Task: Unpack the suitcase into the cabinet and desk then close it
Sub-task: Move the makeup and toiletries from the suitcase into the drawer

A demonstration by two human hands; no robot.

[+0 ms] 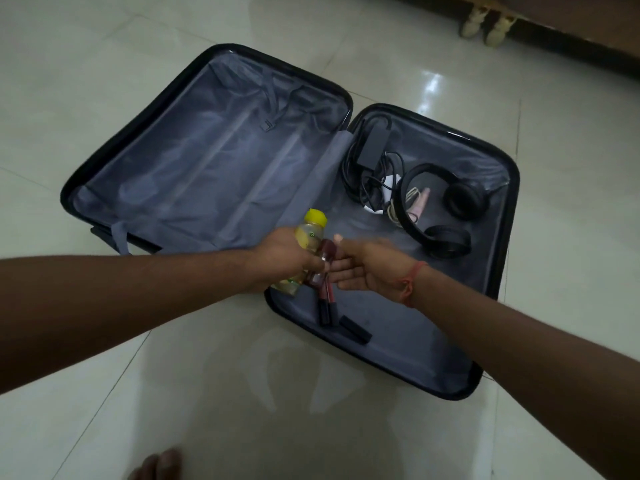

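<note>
A black suitcase lies open on the tiled floor, and its left half shows only grey lining. Over the near left corner of the right half, my left hand grips a clear bottle with a yellow cap together with a maroon tube. My right hand reaches in from the right. Its fingers are fairly straight against that tube and the thumb points up. A second maroon tube and a small black stick sit just below the hands. Black headphones lie in the right half.
A black charger with tangled cables, a pink tube and a white cord lie in the right half. A pair of pale shoes stands by dark furniture at the top right. My foot is at the bottom edge.
</note>
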